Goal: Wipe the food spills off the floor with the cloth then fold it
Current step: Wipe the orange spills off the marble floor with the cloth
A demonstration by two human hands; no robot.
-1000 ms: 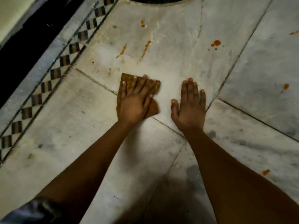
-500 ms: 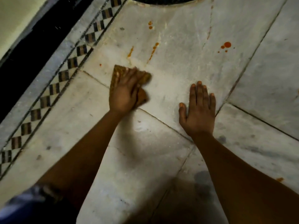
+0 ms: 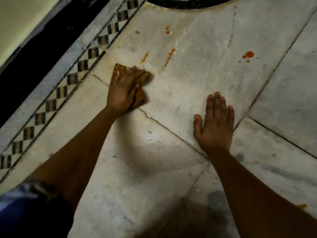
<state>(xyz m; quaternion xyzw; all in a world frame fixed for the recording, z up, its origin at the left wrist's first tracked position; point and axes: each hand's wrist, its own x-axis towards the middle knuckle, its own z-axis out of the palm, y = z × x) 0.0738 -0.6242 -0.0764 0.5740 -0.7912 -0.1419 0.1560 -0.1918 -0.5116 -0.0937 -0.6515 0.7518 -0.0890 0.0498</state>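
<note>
A small brown-orange cloth (image 3: 118, 69) lies flat on the pale marble floor (image 3: 188, 83), mostly hidden under my left hand (image 3: 122, 91), which presses it down with straight fingers. Just beyond the cloth are two orange streaks (image 3: 145, 56) (image 3: 169, 56). Two small orange dots (image 3: 167, 30) sit farther off. A round orange-red splat (image 3: 248, 54) with tiny drops lies to the right. Another orange spot (image 3: 302, 206) shows at the lower right edge. My right hand (image 3: 214, 126) rests flat on the floor, palm down, holding nothing.
A checkered tile border (image 3: 82, 66) runs diagonally along the left, with a black strip (image 3: 34, 54) and a pale wall behind it. A dark curved rim (image 3: 188, 3) sits at the top. Tile joints cross the floor.
My left hand has slid the cloth leftward and away from me, toward the two orange streaks. My right hand has stayed planted on the floor.
</note>
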